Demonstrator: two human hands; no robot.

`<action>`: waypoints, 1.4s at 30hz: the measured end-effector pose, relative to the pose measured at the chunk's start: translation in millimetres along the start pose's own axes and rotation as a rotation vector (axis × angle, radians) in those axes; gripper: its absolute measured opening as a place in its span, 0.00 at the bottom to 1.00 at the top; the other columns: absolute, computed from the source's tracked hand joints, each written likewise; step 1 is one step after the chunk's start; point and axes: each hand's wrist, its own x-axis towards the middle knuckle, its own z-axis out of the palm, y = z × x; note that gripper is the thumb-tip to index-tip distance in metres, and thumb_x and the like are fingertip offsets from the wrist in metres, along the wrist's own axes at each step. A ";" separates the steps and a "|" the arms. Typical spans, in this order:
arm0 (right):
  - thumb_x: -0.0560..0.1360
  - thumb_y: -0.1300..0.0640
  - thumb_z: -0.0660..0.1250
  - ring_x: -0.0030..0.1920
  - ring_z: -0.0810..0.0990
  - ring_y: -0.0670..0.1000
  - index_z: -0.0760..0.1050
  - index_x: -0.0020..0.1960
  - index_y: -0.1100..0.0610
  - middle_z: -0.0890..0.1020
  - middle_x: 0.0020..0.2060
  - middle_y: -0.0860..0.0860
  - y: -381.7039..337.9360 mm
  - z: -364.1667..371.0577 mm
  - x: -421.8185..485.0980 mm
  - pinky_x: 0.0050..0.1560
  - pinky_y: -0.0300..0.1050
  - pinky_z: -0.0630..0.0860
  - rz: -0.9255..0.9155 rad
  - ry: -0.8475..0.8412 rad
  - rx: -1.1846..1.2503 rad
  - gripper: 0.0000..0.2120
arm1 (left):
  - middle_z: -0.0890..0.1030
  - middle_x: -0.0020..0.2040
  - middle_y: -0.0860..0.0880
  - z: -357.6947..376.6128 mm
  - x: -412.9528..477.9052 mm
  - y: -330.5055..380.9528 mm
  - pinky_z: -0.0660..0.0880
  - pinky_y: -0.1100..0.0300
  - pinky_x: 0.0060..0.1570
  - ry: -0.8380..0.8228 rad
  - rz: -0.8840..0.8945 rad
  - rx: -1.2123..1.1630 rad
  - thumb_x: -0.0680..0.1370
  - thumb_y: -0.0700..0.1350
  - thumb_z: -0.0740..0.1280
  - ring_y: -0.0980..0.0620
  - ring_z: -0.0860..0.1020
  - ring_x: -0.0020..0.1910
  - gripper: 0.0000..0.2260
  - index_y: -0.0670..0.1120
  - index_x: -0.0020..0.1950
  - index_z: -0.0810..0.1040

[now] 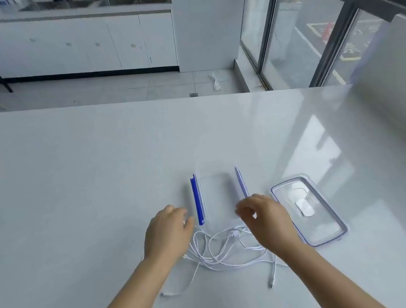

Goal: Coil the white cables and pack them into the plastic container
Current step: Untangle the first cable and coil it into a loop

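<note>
A loose tangle of white cables [223, 252] lies on the pale table, between my two hands. Just beyond it stands a clear plastic container [218, 196] with blue clips on its left and right sides, lid off. My left hand [168, 233] hovers beside the container's left clip with fingers curled and holds nothing. On the other side, near the right clip, my right hand [263, 219] has its fingers bent and apart, empty too. Cable ends with plugs reach toward the table's near edge.
The container's clear lid [309, 213] with a blue seal lies flat to the right of my right hand. The white table [70, 185] stretches far to the left and back. Beyond its far edge are floor, cabinets and a window wall.
</note>
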 end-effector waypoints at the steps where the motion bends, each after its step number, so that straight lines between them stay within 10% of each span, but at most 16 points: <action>1: 0.78 0.55 0.70 0.44 0.81 0.51 0.84 0.46 0.52 0.84 0.41 0.46 6.5 3.5 -5.5 0.44 0.46 0.78 0.040 -0.042 -0.008 0.04 | 0.80 0.51 0.48 5.0 -2.9 -2.8 0.77 0.53 0.48 -0.058 -0.037 -0.002 0.81 0.53 0.60 0.47 0.79 0.49 0.14 0.47 0.51 0.82; 13: 0.79 0.49 0.67 0.56 0.77 0.52 0.83 0.56 0.48 0.80 0.50 0.46 62.7 33.7 -34.2 0.41 0.45 0.76 0.134 -0.215 -0.328 0.08 | 0.80 0.51 0.47 41.1 -18.6 0.9 0.76 0.55 0.43 -0.011 -0.060 -0.120 0.78 0.48 0.65 0.46 0.80 0.50 0.10 0.47 0.54 0.84; 26: 0.81 0.60 0.65 0.41 0.81 0.49 0.75 0.46 0.55 0.82 0.35 0.46 11.2 -7.5 -13.3 0.45 0.46 0.76 0.088 -0.177 0.408 0.06 | 0.76 0.61 0.54 32.2 -12.4 43.9 0.72 0.56 0.63 -0.150 0.124 -0.432 0.78 0.51 0.69 0.54 0.73 0.61 0.19 0.52 0.69 0.75; 32: 0.78 0.61 0.72 0.37 0.80 0.47 0.80 0.45 0.53 0.82 0.35 0.46 -9.2 -51.0 4.3 0.42 0.38 0.76 -0.004 -0.196 0.535 0.05 | 0.86 0.40 0.50 -1.9 2.5 65.1 0.77 0.60 0.42 -0.176 0.063 -0.818 0.79 0.42 0.69 0.56 0.81 0.41 0.08 0.48 0.42 0.85; 42: 0.76 0.51 0.71 0.37 0.78 0.58 0.83 0.47 0.47 0.77 0.35 0.51 -20.0 -78.6 35.5 0.36 0.44 0.66 -0.039 0.054 -0.266 0.02 | 0.81 0.29 0.49 -57.0 9.3 81.2 0.82 0.59 0.40 -0.055 0.053 -1.311 0.78 0.38 0.69 0.46 0.85 0.38 0.12 0.49 0.38 0.87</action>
